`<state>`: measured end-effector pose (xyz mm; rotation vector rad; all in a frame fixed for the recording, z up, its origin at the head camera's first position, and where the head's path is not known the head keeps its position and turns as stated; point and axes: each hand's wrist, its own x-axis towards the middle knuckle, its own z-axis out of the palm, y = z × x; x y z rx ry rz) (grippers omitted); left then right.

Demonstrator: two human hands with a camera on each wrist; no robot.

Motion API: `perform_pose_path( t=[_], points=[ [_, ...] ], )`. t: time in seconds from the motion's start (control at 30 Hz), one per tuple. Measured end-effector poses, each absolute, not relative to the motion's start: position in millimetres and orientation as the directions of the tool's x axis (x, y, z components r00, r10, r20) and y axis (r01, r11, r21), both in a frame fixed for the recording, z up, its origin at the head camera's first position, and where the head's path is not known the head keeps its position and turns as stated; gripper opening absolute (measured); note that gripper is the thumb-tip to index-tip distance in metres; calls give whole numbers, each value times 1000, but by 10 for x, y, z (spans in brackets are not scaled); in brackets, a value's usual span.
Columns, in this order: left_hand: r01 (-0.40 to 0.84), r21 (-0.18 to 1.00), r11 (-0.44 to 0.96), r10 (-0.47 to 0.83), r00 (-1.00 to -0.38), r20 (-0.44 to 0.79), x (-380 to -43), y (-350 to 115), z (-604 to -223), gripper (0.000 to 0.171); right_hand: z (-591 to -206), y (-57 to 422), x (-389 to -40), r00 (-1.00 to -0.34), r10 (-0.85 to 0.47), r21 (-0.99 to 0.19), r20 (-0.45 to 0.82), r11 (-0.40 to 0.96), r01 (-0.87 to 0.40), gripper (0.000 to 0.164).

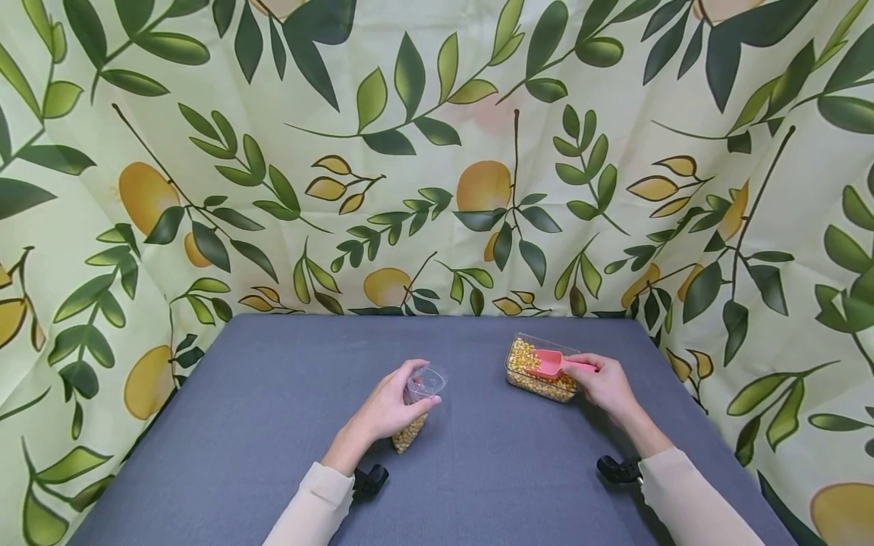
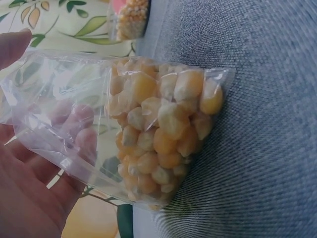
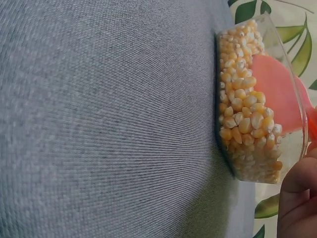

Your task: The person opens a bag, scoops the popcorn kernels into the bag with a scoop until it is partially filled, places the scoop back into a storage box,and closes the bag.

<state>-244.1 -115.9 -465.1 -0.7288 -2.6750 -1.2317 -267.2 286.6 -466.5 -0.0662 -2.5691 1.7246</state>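
Observation:
My left hand (image 1: 388, 403) grips a clear plastic bag (image 2: 64, 74) near its open mouth, fingers on one side and thumb on the other. Yellow corn kernels (image 2: 158, 134) fill the bag's lower part, and its bottom is on the cloth or just above it. Farther right, a pink scoop (image 1: 548, 365) is held by its handle in my right hand (image 1: 606, 385). The scoop's blade dips into corn kernels (image 3: 242, 114) inside a clear rectangular container (image 1: 539, 390). Part of the blade is hidden by kernels in the right wrist view.
A grey-blue cloth (image 1: 273, 425) covers the table. Behind it and at both sides hangs a curtain (image 1: 423, 174) printed with leaves and fruit. A black wrist strap (image 1: 371, 481) is on the left wrist, another black strap (image 1: 618, 469) on the right.

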Motion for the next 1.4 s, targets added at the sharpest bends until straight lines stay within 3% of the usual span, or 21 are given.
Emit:
perform_pose_path(
  t=[0.8,1.4],
  points=[
    [471,685,555,374,-877,300,-2435,-1155,-4646,60,-4496,2620,-2485,-998,59,-947,15,320,5,39],
    [474,684,555,383,-875,296,-2421,-1155,-4626,60,-4624,2674,-2506,-995,99,-962,-5,271,32,43]
  ],
)
